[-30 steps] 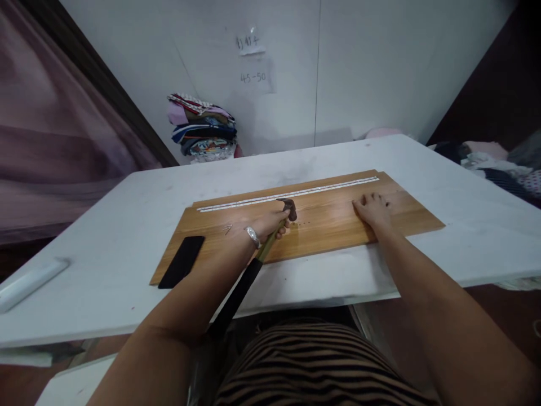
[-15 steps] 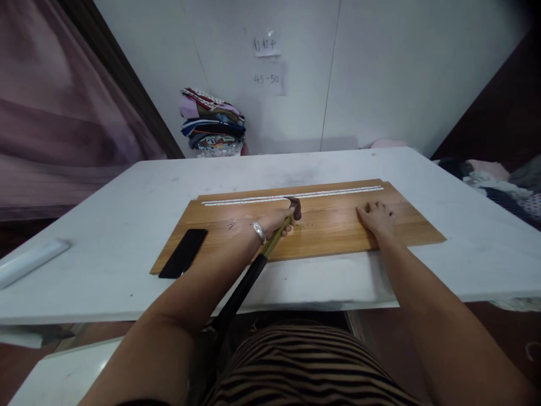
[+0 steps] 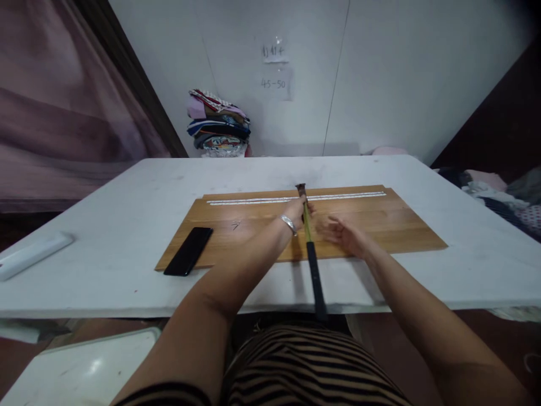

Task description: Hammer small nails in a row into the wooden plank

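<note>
A wooden board point(image 3: 380, 223) lies on the white table point(image 3: 127, 237). My left hand point(image 3: 298, 213), with a silver bracelet at the wrist, is closed round a hammer point(image 3: 311, 256) just below its head. The hammer's yellow and black handle points back toward me. The hammer head sits near a white strip point(image 3: 253, 200) along the board's far edge. My right hand point(image 3: 340, 232) hovers over the board just right of the handle, fingers loosely spread and slightly blurred, holding nothing. A few small nails point(image 3: 235, 225) lie on the board to the left.
A black phone point(image 3: 188, 258) lies on the board's left end. A white bar-shaped object point(image 3: 31, 255) rests at the table's left edge. Folded fabrics point(image 3: 217, 131) are stacked against the far wall. More cloth point(image 3: 499, 183) lies at the right.
My left hand swung the hammer so its handle now points straight toward me and its head moved right. My right hand lifted off the board's right part and came in beside the handle.
</note>
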The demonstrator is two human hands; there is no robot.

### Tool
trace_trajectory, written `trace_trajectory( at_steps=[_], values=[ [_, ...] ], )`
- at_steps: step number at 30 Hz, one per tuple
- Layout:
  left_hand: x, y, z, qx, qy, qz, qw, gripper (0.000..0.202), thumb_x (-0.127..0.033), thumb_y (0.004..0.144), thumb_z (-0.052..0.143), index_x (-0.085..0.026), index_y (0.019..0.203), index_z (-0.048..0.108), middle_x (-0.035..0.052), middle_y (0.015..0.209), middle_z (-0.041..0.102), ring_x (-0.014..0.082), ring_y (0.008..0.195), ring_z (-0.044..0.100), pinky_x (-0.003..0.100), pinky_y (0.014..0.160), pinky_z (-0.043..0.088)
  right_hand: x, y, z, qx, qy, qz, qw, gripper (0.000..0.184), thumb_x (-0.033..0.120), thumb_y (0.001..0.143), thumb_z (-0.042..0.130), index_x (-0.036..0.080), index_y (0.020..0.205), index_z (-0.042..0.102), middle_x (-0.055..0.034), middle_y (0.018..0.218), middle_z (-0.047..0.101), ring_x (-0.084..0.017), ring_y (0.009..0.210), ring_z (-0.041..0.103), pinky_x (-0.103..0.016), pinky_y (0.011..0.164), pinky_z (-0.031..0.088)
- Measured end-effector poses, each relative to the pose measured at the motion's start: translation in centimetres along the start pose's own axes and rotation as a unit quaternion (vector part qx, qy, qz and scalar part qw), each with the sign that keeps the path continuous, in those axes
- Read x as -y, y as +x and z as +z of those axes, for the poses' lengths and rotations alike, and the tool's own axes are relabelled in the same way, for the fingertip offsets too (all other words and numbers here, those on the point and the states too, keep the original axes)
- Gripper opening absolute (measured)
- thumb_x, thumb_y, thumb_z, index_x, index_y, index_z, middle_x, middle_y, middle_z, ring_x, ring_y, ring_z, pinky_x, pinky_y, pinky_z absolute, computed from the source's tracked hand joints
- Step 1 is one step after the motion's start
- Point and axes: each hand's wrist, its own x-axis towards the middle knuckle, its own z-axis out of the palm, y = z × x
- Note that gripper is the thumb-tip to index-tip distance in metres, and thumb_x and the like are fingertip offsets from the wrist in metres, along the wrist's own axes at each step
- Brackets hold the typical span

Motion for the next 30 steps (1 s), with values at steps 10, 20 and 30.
trace_trajectory(
  at_steps=[10,20,30],
  values=[
    [4.8,-0.8,1.6,0.004,0.155,0.157,0.975,0.016,-0.031,0.089,0.066,-0.017,0.09,0.057,0.0035,0.08,0.067,0.0111,0.06,0.06,0.024,0.061,0.05,0.8,-3.0,3.6,0.021,-0.101,-0.019,0.995,0.057,0.04,0.071,0.082,0.022,0.121,0.061,-0.0032,0.089,0.073,-0.01,0.048,0.059,-0.021,0.037,0.044],
    [8.1,-2.2,-0.8,0.069,0.206,0.245,0.945,0.01,-0.02,0.088,0.063,-0.018,0.097,0.059,0.0091,0.098,0.073,0.0182,0.089,0.069,0.033,0.087,0.053,0.7,-3.7,3.2,0.037,-0.225,-0.055,0.972,0.062,0.037,0.069,0.078,0.019,0.125,0.057,0.0099,0.057,0.05,-0.006,0.041,0.04,-0.02,0.038,0.034],
    [3.4,-1.4,-10.5,0.118,0.334,0.232,0.906,0.023,-0.038,0.088,0.058,-0.017,0.085,0.068,0.0068,0.089,0.075,0.0141,0.068,0.066,0.03,0.073,0.055,2.7,-5.9,3.3,0.002,-0.118,0.054,0.992,0.054,0.048,0.072,0.073,0.02,0.117,0.06,0.0086,0.058,0.047,-0.007,0.041,0.037,-0.023,0.039,0.033]
  ],
)
